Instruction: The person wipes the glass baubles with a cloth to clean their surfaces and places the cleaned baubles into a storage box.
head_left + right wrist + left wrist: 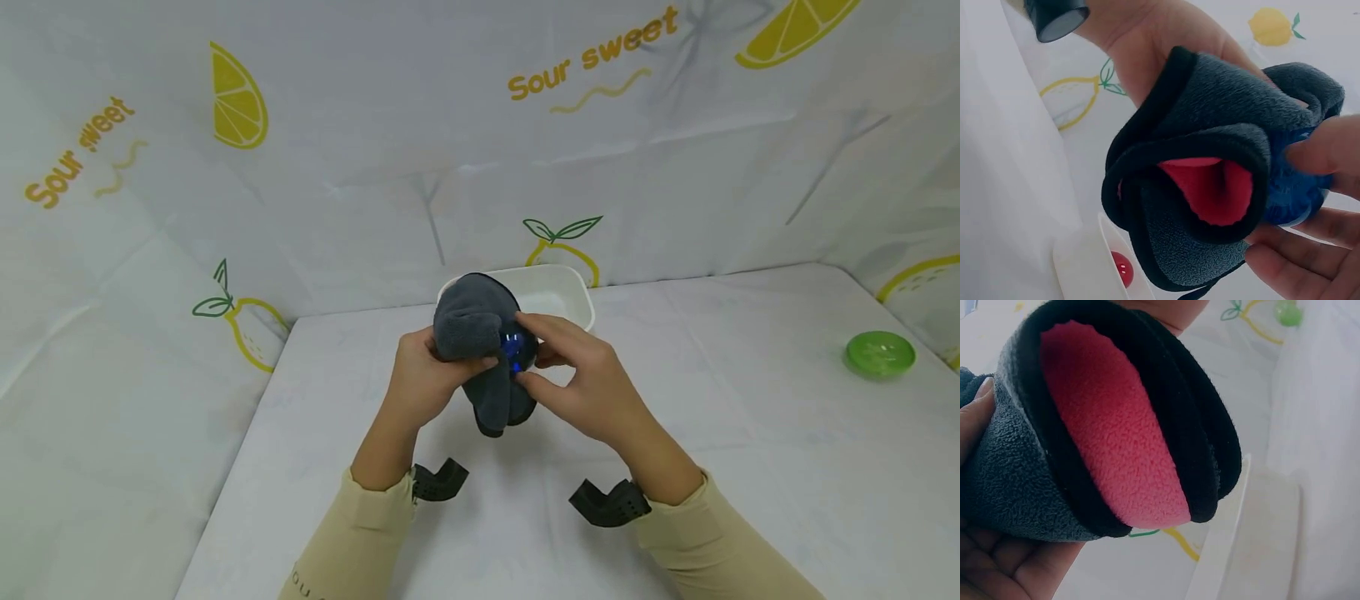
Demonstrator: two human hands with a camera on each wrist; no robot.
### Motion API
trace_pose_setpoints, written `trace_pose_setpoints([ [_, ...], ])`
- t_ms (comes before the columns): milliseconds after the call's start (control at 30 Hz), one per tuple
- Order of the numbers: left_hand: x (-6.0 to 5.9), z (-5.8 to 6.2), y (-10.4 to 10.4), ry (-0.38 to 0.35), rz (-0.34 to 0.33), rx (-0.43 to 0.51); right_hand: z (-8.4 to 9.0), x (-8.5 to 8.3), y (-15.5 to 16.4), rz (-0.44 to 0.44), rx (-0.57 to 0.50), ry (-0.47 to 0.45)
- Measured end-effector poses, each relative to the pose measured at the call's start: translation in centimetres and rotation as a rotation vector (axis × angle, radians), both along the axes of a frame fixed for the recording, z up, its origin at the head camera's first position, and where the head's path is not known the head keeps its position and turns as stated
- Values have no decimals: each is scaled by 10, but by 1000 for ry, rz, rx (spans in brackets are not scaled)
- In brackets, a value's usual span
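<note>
Left hand [423, 375] grips grey cloth [480, 333] above table [750, 467], near white tub [570, 287]. Right hand [585, 383] pinches blue ball [516, 348] against cloth. Risk, judged: smooth ball slips from fingertips if pinch loosens, rolls off table.

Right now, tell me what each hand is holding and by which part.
The left hand grips the grey cloth by its bunched upper part. The right hand pinches the blue ball, half wrapped in that cloth, by its exposed side.
</note>
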State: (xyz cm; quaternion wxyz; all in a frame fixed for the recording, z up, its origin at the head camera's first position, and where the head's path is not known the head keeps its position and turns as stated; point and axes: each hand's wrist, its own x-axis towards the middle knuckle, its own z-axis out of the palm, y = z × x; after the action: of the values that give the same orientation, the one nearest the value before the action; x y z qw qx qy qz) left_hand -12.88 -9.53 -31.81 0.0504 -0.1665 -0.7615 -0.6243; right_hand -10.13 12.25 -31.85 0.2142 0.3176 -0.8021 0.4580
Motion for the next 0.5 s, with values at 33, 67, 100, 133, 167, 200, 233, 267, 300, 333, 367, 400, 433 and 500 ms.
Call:
trace_pose_setpoints([
  [33, 0, 0, 0, -4, 1, 4, 0, 0, 1, 20, -18, -17],
  [67, 0, 0, -1, -8, 0, 11, 1, 0, 2, 43, -41, -39],
  [100, 0, 1, -1, -15, -3, 22, 1, -1, 3, 62, -66, -68],
  [133, 0, 1, -2, -20, -6, 31, 1, -1, 4, 81, -97, -101],
  [167, 0, 1, -3, -25, -13, 44, 1, -1, 5, 99, -136, -147],
  [200, 0, 1, -3, -31, -20, 60, 1, -1, 5, 113, -177, -199],
  [233, 0, 1, -4, -34, -29, 74, 1, -2, 6, 131, -223, -259],
  [267, 0, 1, -4, -35, -41, 90, 1, -2, 7, 145, -266, -319],
  [300, 0, 1, -4, -35, -53, 101, 0, -3, 7, 160, -306, -380],
  [333, 1, 1, -4, -30, -65, 110, 0, -3, 7, 181, -346, -436],
  [367, 1, 0, -5, -24, -78, 116, -1, -4, 7, 190, -373, -485],
  [400, 1, 0, -4, -18, -86, 120, -1, -5, 7, 194, -387, -520],
  [433, 1, 0, -4, -10, -96, 120, -2, -5, 8, 195, -394, -546],
  [500, 1, 0, -4, 9, -104, 110, -2, -6, 8, 176, -383, -566],
])
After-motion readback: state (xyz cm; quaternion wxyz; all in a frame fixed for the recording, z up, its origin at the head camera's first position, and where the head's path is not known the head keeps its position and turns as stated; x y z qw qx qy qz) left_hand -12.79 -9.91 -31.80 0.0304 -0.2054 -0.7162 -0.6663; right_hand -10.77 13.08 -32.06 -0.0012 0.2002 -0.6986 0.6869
